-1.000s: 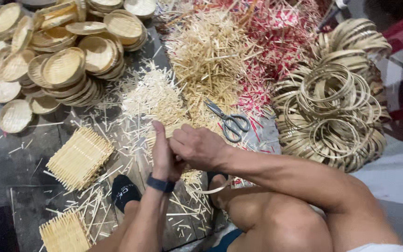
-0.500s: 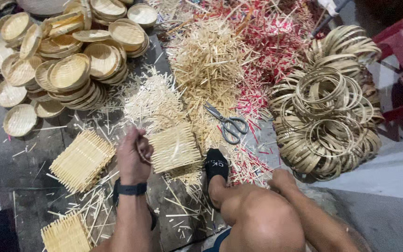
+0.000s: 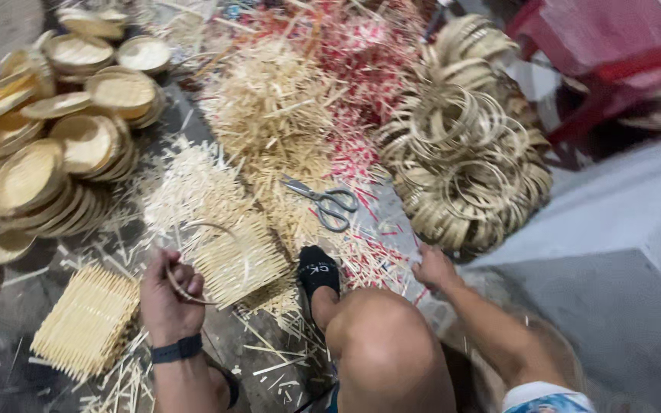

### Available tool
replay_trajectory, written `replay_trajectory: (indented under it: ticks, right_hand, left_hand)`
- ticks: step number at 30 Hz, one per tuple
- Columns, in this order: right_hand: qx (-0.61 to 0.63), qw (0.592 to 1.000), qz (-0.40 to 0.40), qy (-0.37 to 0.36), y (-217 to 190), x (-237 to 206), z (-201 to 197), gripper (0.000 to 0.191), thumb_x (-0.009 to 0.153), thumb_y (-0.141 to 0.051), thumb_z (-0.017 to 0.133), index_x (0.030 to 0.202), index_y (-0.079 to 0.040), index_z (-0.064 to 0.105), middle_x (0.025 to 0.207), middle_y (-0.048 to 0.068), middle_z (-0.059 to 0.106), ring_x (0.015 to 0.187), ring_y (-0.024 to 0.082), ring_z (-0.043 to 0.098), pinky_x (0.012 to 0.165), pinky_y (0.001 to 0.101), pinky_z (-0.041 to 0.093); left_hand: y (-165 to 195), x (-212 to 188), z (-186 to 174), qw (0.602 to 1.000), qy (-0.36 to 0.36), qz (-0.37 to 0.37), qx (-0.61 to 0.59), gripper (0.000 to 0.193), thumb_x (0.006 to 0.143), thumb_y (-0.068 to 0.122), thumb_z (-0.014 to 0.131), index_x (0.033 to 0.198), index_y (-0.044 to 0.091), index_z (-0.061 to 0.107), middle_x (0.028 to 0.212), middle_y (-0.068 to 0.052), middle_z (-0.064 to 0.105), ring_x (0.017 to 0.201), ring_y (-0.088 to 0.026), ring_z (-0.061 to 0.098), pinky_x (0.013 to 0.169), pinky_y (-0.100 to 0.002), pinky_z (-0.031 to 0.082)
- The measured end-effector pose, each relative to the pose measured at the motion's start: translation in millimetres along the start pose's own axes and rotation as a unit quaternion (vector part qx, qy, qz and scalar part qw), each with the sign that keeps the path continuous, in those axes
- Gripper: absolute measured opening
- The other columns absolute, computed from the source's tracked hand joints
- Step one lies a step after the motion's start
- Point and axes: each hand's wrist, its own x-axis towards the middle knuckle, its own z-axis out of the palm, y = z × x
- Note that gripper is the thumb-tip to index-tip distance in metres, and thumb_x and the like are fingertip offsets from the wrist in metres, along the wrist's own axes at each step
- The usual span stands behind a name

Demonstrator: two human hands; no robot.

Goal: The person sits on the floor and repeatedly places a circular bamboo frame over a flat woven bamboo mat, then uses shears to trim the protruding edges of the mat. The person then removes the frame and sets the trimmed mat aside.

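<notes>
head view, looking down over a bent knee (image 3: 388, 344) at a cluttered work floor (image 3: 9, 336).

left hand (image 3: 168, 294) curled tight around a thin bamboo hoop (image 3: 216, 264); fingers (image 3: 185, 283) closed on its near-left arc. hoop standing up and arcing right, over a woven bamboo mat (image 3: 235, 264) just right of the hand. mat's sticks running near-left to far-right, ends ragged like comb teeth. black-socked foot (image 3: 317, 271) planted against the mat's near-right corner.

right hand (image 3: 434, 268) low at the right, fingers half spread, gripping nothing visible, resting at the near edge of the ring pile (image 3: 468, 153). left hand clearly the closer one to both hoop and mat.

materials: pale split bamboo throughout. second woven mat (image 3: 86, 321) flat at near left, ribbed and squarish. round shallow woven trays (image 3: 55, 153) stacked far left, smooth-rimmed. loose heap of straw-coloured sticks (image 3: 277, 107) at far centre, red-dyed sticks (image 3: 361, 69) scattered beyond. ring pile a tangle of thin, springy-looking circles. scissors (image 3: 323, 200) grey-handled, lying between stick heap and ring pile. red stool (image 3: 613, 61) at far right; grey concrete step (image 3: 613, 260) at right.
</notes>
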Motion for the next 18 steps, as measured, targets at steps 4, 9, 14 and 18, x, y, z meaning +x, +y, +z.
replay_trajectory:
  ticks: [4,9,14,18]
  right_hand:
    - [0.011,0.998,-0.032,0.045,21.1,-33.7,-53.1,0.045,0.074,-0.029,0.077,0.114,-0.010,0.073,0.117,0.025,0.066,0.108,0.042,0.066,0.096,0.0488,0.053]
    - [0.027,0.994,-0.003,0.107,73.9,-155.4,-133.5,0.043,0.073,-0.023,0.080,0.112,-0.004,0.072,0.103,0.021,0.071,0.094,0.039,0.070,0.083,0.0472,0.056]
    - [-0.010,0.989,0.060,0.132,99.2,-266.5,-146.9,0.033,0.078,-0.015,0.075,0.108,-0.003,0.073,0.105,0.021,0.068,0.094,0.041,0.069,0.083,0.0473,0.055]
    - [-0.053,0.984,0.138,0.102,111.3,-311.4,-130.2,0.034,0.085,-0.011,0.068,0.118,-0.006,0.072,0.114,0.021,0.067,0.099,0.038,0.069,0.087,0.0458,0.056]
  left_hand:
    - [1.2,-2.1,-9.4,1.000,-0.021,-0.005,0.011,0.027,0.104,0.036,0.068,0.092,0.013,0.060,0.066,0.005,0.045,0.058,-0.008,0.042,0.053,-0.025,0.033]
    - [0.1,3.0,-52.4,0.998,-0.044,-0.051,-0.012,0.029,0.111,0.039,0.068,0.099,0.013,0.063,0.072,0.003,0.050,0.063,-0.010,0.047,0.057,-0.026,0.036]
    - [1.4,16.0,-94.9,0.992,-0.103,-0.064,-0.029,0.029,0.116,0.033,0.058,0.097,0.011,0.058,0.080,0.003,0.054,0.061,-0.010,0.043,0.059,-0.025,0.037]
    - [-0.6,20.1,-110.4,0.994,-0.078,-0.073,-0.006,0.032,0.111,0.037,0.064,0.092,0.011,0.058,0.070,0.002,0.048,0.056,-0.010,0.041,0.058,-0.022,0.037]
